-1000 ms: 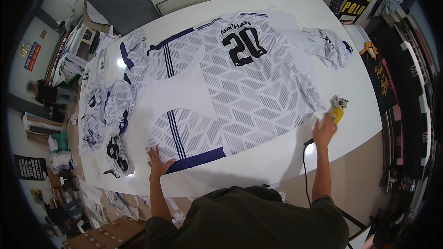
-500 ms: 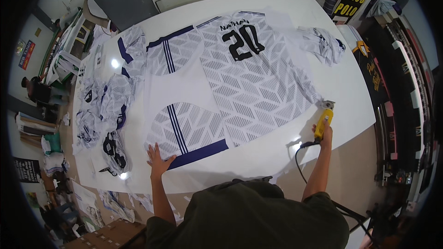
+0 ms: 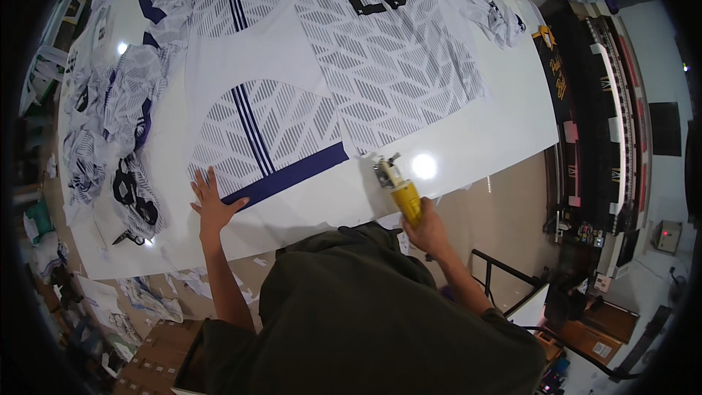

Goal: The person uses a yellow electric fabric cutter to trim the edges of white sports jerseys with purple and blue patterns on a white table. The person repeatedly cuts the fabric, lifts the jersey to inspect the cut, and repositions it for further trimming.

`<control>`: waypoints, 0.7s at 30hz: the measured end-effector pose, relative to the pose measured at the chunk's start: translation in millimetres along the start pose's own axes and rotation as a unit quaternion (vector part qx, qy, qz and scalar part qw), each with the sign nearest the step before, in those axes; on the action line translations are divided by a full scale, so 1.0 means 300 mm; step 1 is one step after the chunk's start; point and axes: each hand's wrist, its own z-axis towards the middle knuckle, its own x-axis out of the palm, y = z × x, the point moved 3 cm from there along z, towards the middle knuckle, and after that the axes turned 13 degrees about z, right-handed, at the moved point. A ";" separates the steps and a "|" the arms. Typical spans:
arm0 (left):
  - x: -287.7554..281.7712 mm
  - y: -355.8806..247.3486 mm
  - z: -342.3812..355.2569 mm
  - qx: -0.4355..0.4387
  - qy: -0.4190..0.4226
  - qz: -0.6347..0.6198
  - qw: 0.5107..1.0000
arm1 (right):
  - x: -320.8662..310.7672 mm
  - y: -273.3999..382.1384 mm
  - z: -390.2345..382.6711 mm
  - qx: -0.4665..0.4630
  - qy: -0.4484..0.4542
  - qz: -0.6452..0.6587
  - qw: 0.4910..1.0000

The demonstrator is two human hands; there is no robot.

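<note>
My left hand lies spread at the lower-left of a white patterned fabric piece with navy stripes and a navy band along its lower edge. My right hand grips a yellow electric cutter, its metal head blurred, just right of the band's end. Beyond it a larger patterned shirt panel with black lettering and digits is spread out. Crumpled patterned pieces are heaped at the left, with black-handled scissors by their lower end.
The white table carries another crumpled piece at the upper right. A long dark machine stands beyond the right edge. A black metal frame is beside my right arm. Cardboard boxes sit below left; paper scraps litter the floor.
My right hand has swung the cutter leftward, from the far panel's right corner to near the navy band's end. My left hand stays spread. The view has tilted downward, so the table appears higher.
</note>
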 end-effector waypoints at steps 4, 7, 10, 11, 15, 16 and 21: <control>0.021 0.020 -0.008 -0.001 -0.005 -0.006 1.000 | 0.136 0.042 0.011 -0.089 -0.032 -0.007 0.995; 0.024 0.027 -0.003 0.004 -0.005 -0.005 1.000 | 0.168 0.069 0.042 -0.102 -0.042 0.013 0.994; 0.023 0.023 0.002 0.007 -0.008 -0.011 1.000 | 0.168 0.100 0.070 -0.093 -0.033 0.021 0.995; 0.021 0.025 0.000 0.005 -0.007 -0.011 1.000 | 0.166 0.118 0.073 -0.089 -0.029 0.021 0.995; 0.011 0.022 0.000 -0.002 0.001 -0.015 1.000 | 0.165 0.127 0.103 -0.094 -0.027 0.001 0.995; 0.008 0.019 -0.002 0.000 0.002 -0.016 1.000 | 0.165 0.129 0.110 -0.104 -0.029 0.002 0.994; 0.010 0.021 0.000 0.002 0.002 -0.022 1.000 | 0.165 0.166 0.176 -0.097 -0.011 -0.001 0.995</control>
